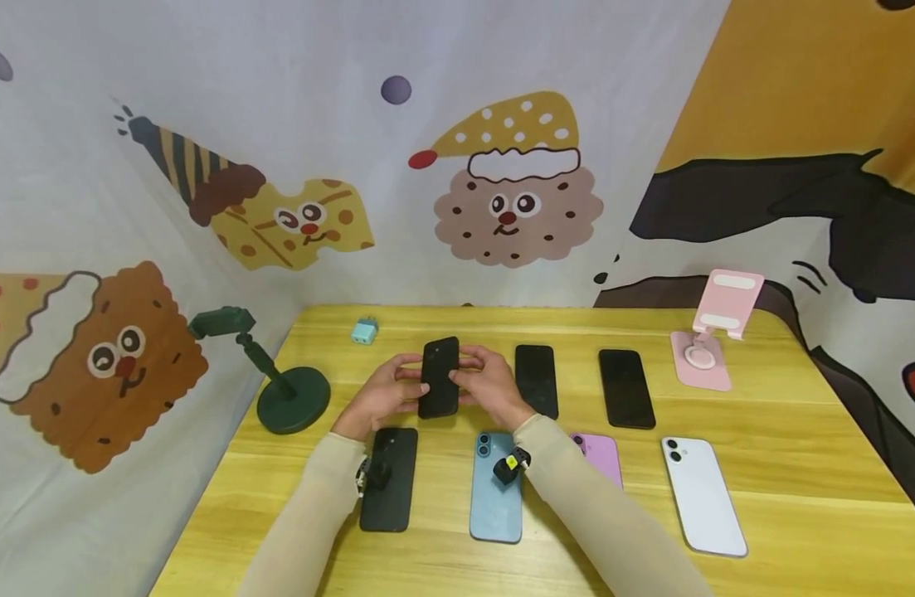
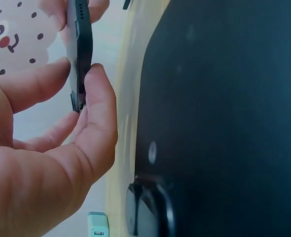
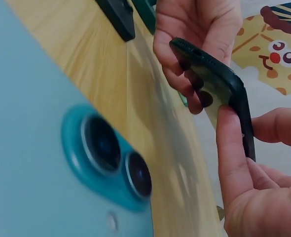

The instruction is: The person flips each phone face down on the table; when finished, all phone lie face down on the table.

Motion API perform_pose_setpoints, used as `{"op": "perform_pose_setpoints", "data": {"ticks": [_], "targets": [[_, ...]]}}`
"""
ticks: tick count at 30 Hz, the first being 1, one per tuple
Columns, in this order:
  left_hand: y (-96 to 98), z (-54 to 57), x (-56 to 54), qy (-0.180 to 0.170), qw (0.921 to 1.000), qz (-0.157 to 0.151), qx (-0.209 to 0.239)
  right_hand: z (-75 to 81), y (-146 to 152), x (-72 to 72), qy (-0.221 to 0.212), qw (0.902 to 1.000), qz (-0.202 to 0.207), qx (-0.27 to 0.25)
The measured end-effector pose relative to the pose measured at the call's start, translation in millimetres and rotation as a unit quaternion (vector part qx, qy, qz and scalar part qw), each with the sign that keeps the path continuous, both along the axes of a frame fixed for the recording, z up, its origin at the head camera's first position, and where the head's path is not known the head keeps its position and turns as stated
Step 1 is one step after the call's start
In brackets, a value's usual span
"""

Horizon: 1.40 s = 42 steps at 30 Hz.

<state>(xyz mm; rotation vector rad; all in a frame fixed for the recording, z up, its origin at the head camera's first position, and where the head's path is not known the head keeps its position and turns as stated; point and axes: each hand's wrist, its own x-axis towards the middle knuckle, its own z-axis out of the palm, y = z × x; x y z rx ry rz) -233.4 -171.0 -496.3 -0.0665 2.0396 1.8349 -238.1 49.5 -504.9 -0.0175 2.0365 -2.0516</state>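
Note:
Both hands hold a black smartphone [image 1: 439, 377] tilted above the far part of the table. My left hand [image 1: 386, 394] pinches its left edge between thumb and fingers, while my right hand [image 1: 490, 385] grips the opposite edge. From the left wrist, the phone [image 2: 80, 49] shows side-on. A glossy, reflecting face of the phone [image 3: 209, 84] points downward in the right wrist view. Below the left wrist lies a dark phone [image 1: 401, 489]; a blue phone [image 1: 496, 510] with two lenses lies below the right wrist. The right forearm partly covers a pink phone [image 1: 602, 456].
Two black phones [image 1: 535, 377] [image 1: 626, 388] lie to the right of the hands, and a white phone [image 1: 703, 496] lies at the front right. A dark green stand [image 1: 293, 400] is at left, a mint charger plug [image 1: 364, 330] behind, a pink folding stand [image 1: 728, 307] at back right.

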Motion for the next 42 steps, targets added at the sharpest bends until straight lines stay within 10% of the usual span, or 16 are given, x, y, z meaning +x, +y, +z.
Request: {"op": "perform_pose_setpoints", "data": {"ticks": [42], "targets": [[10.4,0.2,-5.2,-0.020,0.9940,0.031,-0.103,1.0,-1,1.0,0.012,0.9799,0.028,0.197]]}}
